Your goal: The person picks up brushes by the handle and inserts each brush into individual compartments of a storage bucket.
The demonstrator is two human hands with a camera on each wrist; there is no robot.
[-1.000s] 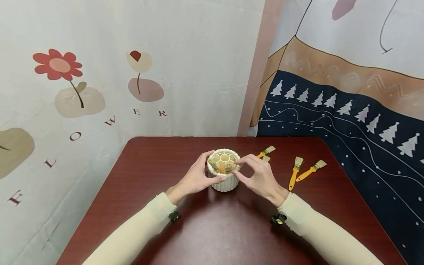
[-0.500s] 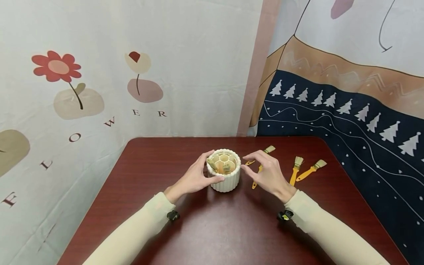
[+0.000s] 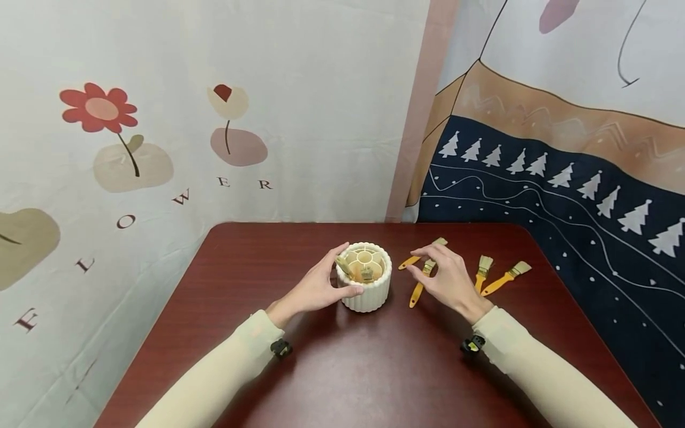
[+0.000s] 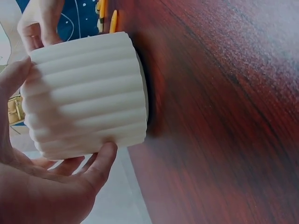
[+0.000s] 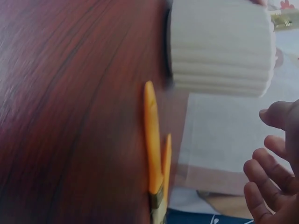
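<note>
A round, cream ribbed brush holder (image 3: 369, 299) with a divided inside stands upright on the table. My left hand (image 3: 316, 282) grips its left side, thumb in front and fingers around the back. Two paintbrushes are in it: one shows bristles (image 3: 367, 273), the other leans over the left rim. To its right, my right hand (image 3: 448, 276) hovers above two paintbrushes with yellow handles, the nearer paintbrush (image 3: 416, 295) and a farther paintbrush (image 3: 409, 262). Nothing sits between its parted thumb and fingers. In the left wrist view, the ribbed wall (image 4: 88, 93) hides the holder's contents.
Two more yellow-handled paintbrushes lie farther right, one with its bristles up (image 3: 485, 263) and a slanted paintbrush (image 3: 505, 278). The dark red table (image 3: 342, 368) ends at a printed cloth backdrop (image 3: 321, 119) behind and a navy cloth (image 3: 588, 238) on the right.
My right hand has withdrawn from the holder's rim and moved right, over the two nearer paintbrushes. A paintbrush's bristles now show inside the holder. My left hand keeps its grip.
</note>
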